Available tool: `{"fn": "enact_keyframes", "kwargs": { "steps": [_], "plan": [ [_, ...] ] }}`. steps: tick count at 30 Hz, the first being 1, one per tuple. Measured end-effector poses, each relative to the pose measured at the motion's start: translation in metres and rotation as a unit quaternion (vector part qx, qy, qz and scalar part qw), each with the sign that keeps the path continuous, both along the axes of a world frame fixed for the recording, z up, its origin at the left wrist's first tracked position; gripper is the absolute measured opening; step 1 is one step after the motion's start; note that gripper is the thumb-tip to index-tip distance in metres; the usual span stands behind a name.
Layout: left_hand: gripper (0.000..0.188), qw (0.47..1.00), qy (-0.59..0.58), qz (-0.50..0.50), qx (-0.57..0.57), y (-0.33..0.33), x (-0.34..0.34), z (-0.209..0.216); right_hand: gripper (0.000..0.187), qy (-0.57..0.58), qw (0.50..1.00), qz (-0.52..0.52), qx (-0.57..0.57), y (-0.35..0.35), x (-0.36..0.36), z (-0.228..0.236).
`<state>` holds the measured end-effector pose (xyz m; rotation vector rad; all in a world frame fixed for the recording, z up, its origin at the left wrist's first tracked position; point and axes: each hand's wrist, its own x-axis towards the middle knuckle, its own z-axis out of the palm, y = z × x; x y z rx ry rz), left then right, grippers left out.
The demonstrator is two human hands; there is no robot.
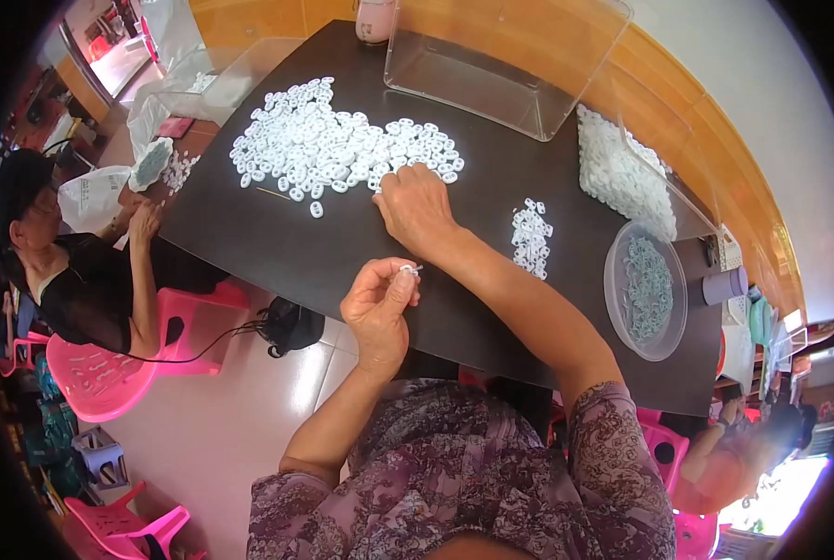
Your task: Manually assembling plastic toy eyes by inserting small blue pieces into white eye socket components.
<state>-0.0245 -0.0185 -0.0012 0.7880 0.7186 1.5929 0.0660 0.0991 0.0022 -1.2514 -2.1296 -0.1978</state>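
Note:
My left hand (380, 308) is raised in front of the table's near edge, thumb and fingers pinched on a small white plastic piece (408, 270). A thin greyish bit sticks out beside that piece. My right hand (417, 207) rests with curled fingers at the near right edge of a wide pile of white oval plastic pieces with two holes (314, 140). Its fingertips are turned down, so whatever they grip is hidden. To the right of my right forearm lies a smaller heap of white pieces (531, 241).
A round clear tray (613, 308) of small grey-green parts stands at the right, near a lilac cup (725, 286). A clear plastic bin (464, 107) stands at the back, beside another holding white pieces (622, 173). A co-worker (81, 252) sits at the left near pink chairs (100, 383).

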Motion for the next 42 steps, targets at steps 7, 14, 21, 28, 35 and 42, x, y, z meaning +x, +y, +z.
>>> {"fn": "enact_keyframes", "kwargs": {
  "steps": [7, 14, 21, 28, 35, 42],
  "plan": [
    [0.012, 1.0, 0.016, -0.008, -0.009, 0.002, 0.0, -0.002, 0.014, 0.082, 0.984, 0.018, -0.156, -0.029, 0.046, 0.022],
    [0.01, 0.997, 0.068, -0.021, -0.031, 0.003, 0.006, 0.005, 0.015, 0.449, 0.795, 0.052, -0.404, -0.087, 0.09, 0.041],
    [0.011, 0.992, 0.072, -0.091, -0.049, -0.014, 0.029, 0.025, 0.015, 0.526, 0.752, 0.053, -0.394, -0.123, 0.102, 0.051],
    [0.011, 0.988, 0.058, -0.139, -0.034, -0.023, 0.05, 0.031, 0.017, 0.574, 0.735, 0.031, -0.359, -0.145, 0.114, 0.049],
    [0.013, 0.984, 0.07, -0.157, -0.051, -0.026, 0.06, 0.03, 0.018, 0.602, 0.722, 0.029, -0.339, -0.156, 0.123, 0.044],
    [0.012, 0.982, 0.097, -0.149, -0.062, -0.025, 0.065, 0.031, 0.017, 0.608, 0.722, 0.022, -0.329, -0.16, 0.127, 0.04]
  ]
}}
